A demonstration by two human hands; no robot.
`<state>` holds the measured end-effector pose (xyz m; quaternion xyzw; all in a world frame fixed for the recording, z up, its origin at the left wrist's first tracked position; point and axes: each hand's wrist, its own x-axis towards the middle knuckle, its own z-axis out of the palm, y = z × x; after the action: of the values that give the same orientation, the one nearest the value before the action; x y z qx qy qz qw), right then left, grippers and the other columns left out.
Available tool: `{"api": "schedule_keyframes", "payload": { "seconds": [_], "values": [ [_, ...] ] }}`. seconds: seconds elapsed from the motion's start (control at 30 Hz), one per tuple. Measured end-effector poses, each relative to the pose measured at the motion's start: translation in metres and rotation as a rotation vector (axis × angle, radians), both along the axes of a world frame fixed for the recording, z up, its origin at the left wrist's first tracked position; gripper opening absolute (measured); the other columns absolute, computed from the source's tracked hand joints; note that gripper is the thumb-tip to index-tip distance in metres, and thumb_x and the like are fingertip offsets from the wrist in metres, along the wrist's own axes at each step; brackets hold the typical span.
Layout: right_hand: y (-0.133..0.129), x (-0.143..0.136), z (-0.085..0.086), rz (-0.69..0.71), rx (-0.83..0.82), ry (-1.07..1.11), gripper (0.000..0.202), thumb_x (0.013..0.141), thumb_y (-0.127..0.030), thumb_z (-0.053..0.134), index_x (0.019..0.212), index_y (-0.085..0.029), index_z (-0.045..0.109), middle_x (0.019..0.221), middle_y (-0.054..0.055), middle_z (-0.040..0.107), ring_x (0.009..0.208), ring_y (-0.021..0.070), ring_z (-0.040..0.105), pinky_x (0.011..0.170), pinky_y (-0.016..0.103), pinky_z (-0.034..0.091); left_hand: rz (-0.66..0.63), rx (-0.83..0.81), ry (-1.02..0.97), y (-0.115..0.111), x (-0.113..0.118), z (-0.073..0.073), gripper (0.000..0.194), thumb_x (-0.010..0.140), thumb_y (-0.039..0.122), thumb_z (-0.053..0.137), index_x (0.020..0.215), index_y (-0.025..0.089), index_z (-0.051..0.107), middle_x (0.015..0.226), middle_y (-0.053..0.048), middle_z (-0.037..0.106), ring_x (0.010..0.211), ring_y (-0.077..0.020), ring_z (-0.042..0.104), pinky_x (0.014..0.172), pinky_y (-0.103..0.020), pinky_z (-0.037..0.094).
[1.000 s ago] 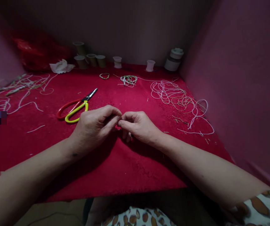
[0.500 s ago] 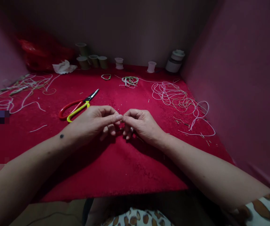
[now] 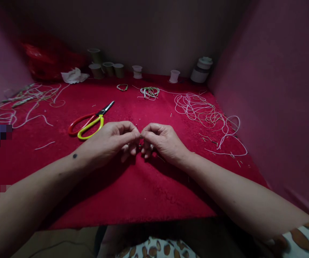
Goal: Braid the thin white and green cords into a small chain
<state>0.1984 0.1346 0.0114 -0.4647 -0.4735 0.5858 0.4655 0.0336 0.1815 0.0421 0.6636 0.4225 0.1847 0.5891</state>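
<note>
The left hand and right hand pinch a tiny piece at the left's three o'clock, the right's nine o'clock

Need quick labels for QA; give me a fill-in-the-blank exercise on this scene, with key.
1. The scissors have one red handle and one ____ handle.
2. The scissors lie nearer the ____ hand.
3. The left hand and right hand pinch a tiny piece, too small to identify, between their ____.
4. The white-lidded bottle stands at the table's back ____ corner.

Missing words: yellow; left; fingertips; right.
</note>
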Motion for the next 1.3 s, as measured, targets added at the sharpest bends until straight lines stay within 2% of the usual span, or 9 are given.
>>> {"api": "schedule_keyframes", "payload": {
  "seconds": [0.23, 0.43, 0.67, 0.87, 1.07, 1.3],
  "values": [
    [-0.0005, 0.0003, 0.0003, 0.001, -0.004, -0.007, 0.015, 0.088, -0.016, 0.053, 0.073, -0.018, 0.056, 0.052, -0.005, 0.061, 0.043, 0.0077, 0.061, 0.038, 0.012, 0.041, 0.013, 0.059, 0.049, -0.0023, 0.0010, 0.0018, 0.017, 0.089, 0.027, 0.060, 0.074, 0.018, 0.057, 0.053, 0.002, 0.063, 0.037, -0.0087, 0.052, 0.040, -0.018, 0.040],
    [-0.0012, -0.0010, 0.0024, -0.032, -0.012, 0.014, 0.015, 0.087, -0.015, 0.052, 0.074, -0.018, 0.057, 0.052, -0.005, 0.062, 0.041, 0.0082, 0.061, 0.038, 0.013, 0.043, -0.005, -0.003, -0.005, -0.0031, 0.0016, 0.0000, 0.019, 0.090, 0.027, 0.060, 0.073, 0.018, 0.057, 0.057, 0.000, 0.067, 0.040, -0.0109, 0.059, 0.041, -0.020, 0.045],
    [-0.0010, -0.0025, -0.0005, -0.054, 0.005, 0.076, 0.014, 0.085, -0.014, 0.053, 0.072, -0.018, 0.058, 0.056, -0.005, 0.063, 0.046, 0.0091, 0.063, 0.047, 0.019, 0.056, 0.018, 0.002, -0.027, -0.0021, 0.0007, -0.0011, 0.018, 0.088, 0.026, 0.060, 0.073, 0.017, 0.056, 0.056, 0.000, 0.067, 0.041, -0.0111, 0.060, 0.041, -0.019, 0.044],
    [-0.0012, -0.0030, 0.0011, -0.072, -0.018, 0.069, 0.014, 0.085, -0.013, 0.054, 0.072, -0.018, 0.056, 0.058, -0.005, 0.063, 0.045, 0.0083, 0.063, 0.041, 0.014, 0.049, 0.042, -0.003, -0.038, -0.0014, 0.0005, -0.0010, 0.016, 0.085, 0.026, 0.061, 0.072, 0.018, 0.055, 0.055, 0.000, 0.067, 0.040, -0.0122, 0.060, 0.041, -0.021, 0.044],
    [-0.0006, -0.0038, -0.0002, -0.065, -0.007, 0.104, 0.017, 0.087, -0.011, 0.053, 0.072, -0.018, 0.055, 0.058, -0.006, 0.063, 0.046, 0.0083, 0.063, 0.049, 0.019, 0.056, 0.052, -0.046, -0.079, -0.0002, 0.0012, -0.0009, 0.014, 0.083, 0.025, 0.063, 0.072, 0.019, 0.057, 0.056, -0.001, 0.067, 0.042, -0.0132, 0.061, 0.043, -0.022, 0.047],
    [-0.0014, -0.0044, 0.0017, -0.050, 0.002, 0.068, 0.018, 0.087, -0.011, 0.053, 0.071, -0.018, 0.055, 0.056, -0.006, 0.061, 0.046, 0.0079, 0.062, 0.046, 0.016, 0.052, 0.021, -0.080, -0.073, 0.0001, -0.0005, -0.0012, 0.017, 0.084, 0.030, 0.069, 0.075, 0.017, 0.062, 0.060, -0.003, 0.069, 0.043, -0.0131, 0.062, 0.042, -0.021, 0.048]
  ]
}}
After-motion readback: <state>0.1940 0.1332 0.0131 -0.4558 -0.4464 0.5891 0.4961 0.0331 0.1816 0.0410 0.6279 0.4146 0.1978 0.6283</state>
